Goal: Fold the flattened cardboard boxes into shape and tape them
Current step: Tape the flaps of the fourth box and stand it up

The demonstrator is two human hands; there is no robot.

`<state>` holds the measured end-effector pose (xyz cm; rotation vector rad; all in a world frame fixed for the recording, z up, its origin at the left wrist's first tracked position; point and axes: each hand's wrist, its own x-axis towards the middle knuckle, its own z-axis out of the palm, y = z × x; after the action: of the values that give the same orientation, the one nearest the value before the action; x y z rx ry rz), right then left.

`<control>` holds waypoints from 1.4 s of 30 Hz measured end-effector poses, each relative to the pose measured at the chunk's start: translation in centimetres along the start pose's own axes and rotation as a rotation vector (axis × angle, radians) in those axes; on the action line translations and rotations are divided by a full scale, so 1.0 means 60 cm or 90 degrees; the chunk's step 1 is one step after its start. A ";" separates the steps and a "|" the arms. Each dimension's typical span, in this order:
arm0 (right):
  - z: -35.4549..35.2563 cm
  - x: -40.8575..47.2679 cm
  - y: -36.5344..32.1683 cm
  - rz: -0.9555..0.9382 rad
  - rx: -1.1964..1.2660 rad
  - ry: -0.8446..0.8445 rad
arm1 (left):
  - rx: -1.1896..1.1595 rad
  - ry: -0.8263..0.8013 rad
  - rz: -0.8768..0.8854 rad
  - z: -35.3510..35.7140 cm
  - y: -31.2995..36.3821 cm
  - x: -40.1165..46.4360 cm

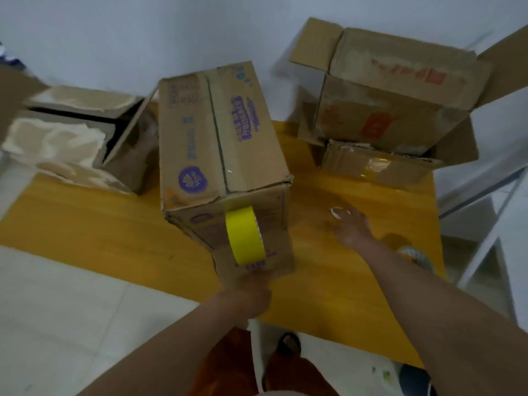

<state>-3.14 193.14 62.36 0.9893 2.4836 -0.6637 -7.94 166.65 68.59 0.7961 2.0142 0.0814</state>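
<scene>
A brown cardboard box with purple print [200, 144] stands on the yellow wooden table [85, 230], its top seam closed with clear tape. A yellow tape roll [245, 237] hangs against the box's near face. My left hand [248, 292] grips the roll from below, fingers curled round its lower edge. My right hand [350, 227] hovers over the table to the right of the box, fingers spread, holding nothing. A small white scrap [337, 211] lies on the table by its fingertips.
A torn box with pale ripped flaps [77, 138] sits at the back left. A box with red print [394, 98], flaps open, rests on a flattened taped carton [371, 164] at the back right. A white frame [485, 212] stands right of the table. Another tape roll [411, 252] is near the right edge.
</scene>
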 end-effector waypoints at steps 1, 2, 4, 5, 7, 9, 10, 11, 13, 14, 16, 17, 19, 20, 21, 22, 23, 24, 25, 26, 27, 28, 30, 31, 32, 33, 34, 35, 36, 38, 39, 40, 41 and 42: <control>0.004 0.016 0.006 -0.006 -0.011 -0.008 | -0.002 -0.015 -0.019 -0.001 -0.010 -0.005; 0.005 0.029 0.011 -0.002 -0.006 -0.022 | -0.004 -0.017 -0.036 -0.006 -0.019 -0.010; 0.009 0.046 0.020 -0.008 0.021 -0.046 | -0.031 0.002 -0.073 -0.015 -0.032 -0.020; 0.013 0.050 0.025 -0.022 0.022 -0.056 | -0.053 0.020 -0.089 -0.020 -0.036 -0.025; 0.024 0.050 0.029 -0.054 0.028 -0.051 | -0.111 0.071 -0.114 -0.031 -0.041 -0.035; 0.037 0.043 0.027 -0.070 0.048 0.009 | -0.191 0.135 -0.128 -0.042 -0.040 -0.043; 0.044 0.037 0.024 -0.066 0.040 0.042 | -0.246 0.175 -0.134 -0.050 -0.037 -0.049; 0.048 0.027 0.020 -0.061 0.016 0.073 | -0.324 0.213 -0.131 -0.056 -0.033 -0.056; 0.058 0.009 0.015 -0.055 -0.010 0.109 | -0.512 0.296 -0.110 -0.069 -0.027 -0.069; 0.063 0.001 0.013 -0.045 -0.005 0.121 | -0.597 0.345 -0.097 -0.075 -0.025 -0.078; 0.073 -0.016 0.006 -0.013 0.053 0.122 | -0.753 0.445 -0.065 -0.083 -0.022 -0.094; 0.076 -0.023 0.001 0.007 0.120 0.116 | -0.802 0.488 -0.049 -0.087 -0.021 -0.100; 0.070 -0.040 -0.017 0.035 0.290 0.121 | -0.835 0.517 -0.006 -0.096 -0.020 -0.105; 0.061 -0.050 -0.028 0.036 0.356 0.127 | -0.843 0.501 0.013 -0.100 -0.020 -0.104; 0.048 -0.065 -0.039 0.024 0.400 0.129 | -0.852 0.478 0.021 -0.104 -0.017 -0.101; 0.030 -0.084 -0.053 -0.008 0.437 0.128 | -0.865 0.460 0.014 -0.109 -0.014 -0.095; 0.010 -0.109 -0.068 -0.048 0.479 0.127 | -0.875 0.451 -0.001 -0.112 -0.011 -0.090; -0.013 -0.137 -0.085 -0.093 0.518 0.129 | -0.887 0.443 -0.011 -0.113 -0.010 -0.086; -0.035 -0.162 -0.102 -0.147 0.542 0.147 | -0.895 0.434 -0.012 -0.114 -0.009 -0.084; -0.058 -0.188 -0.123 -0.201 0.552 0.168 | -0.906 0.418 -0.005 -0.115 -0.011 -0.081; -0.079 -0.208 -0.144 -0.259 0.557 0.191 | -0.915 0.402 0.004 -0.116 -0.013 -0.079; -0.099 -0.225 -0.168 -0.318 0.566 0.203 | -0.921 0.387 0.010 -0.117 -0.016 -0.080; -0.129 -0.239 -0.216 -0.414 0.571 0.198 | -0.919 0.360 0.027 -0.121 -0.023 -0.079; -0.136 -0.238 -0.237 -0.446 0.554 0.189 | -0.913 0.346 0.040 -0.123 -0.025 -0.080; -0.141 -0.235 -0.257 -0.468 0.532 0.179 | -0.910 0.331 0.050 -0.125 -0.027 -0.080; -0.141 -0.228 -0.273 -0.481 0.512 0.167 | -0.909 0.315 0.062 -0.127 -0.028 -0.080; -0.138 -0.219 -0.284 -0.480 0.500 0.150 | -0.912 0.298 0.072 -0.129 -0.030 -0.078; -0.133 -0.209 -0.288 -0.471 0.500 0.136 | -0.916 0.282 0.077 -0.130 -0.032 -0.077; -0.128 -0.200 -0.289 -0.457 0.511 0.133 | -0.919 0.269 0.077 -0.132 -0.034 -0.075; -0.123 -0.188 -0.286 -0.437 0.540 0.142 | -0.926 0.250 0.077 -0.137 -0.036 -0.070; -0.122 -0.185 -0.286 -0.435 0.547 0.145 | -0.922 0.247 0.068 -0.138 -0.036 -0.065; -0.121 -0.183 -0.286 -0.435 0.550 0.147 | -0.910 0.243 0.046 -0.138 -0.035 -0.061; -0.121 -0.182 -0.287 -0.435 0.546 0.147 | -0.898 0.244 0.016 -0.135 -0.034 -0.055; -0.120 -0.181 -0.289 -0.436 0.538 0.146 | -0.903 0.250 -0.011 -0.134 -0.031 -0.053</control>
<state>-9.40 180.24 78.62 0.3987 2.7617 -2.0224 -14.13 165.42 74.81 -0.1872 1.6960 1.5363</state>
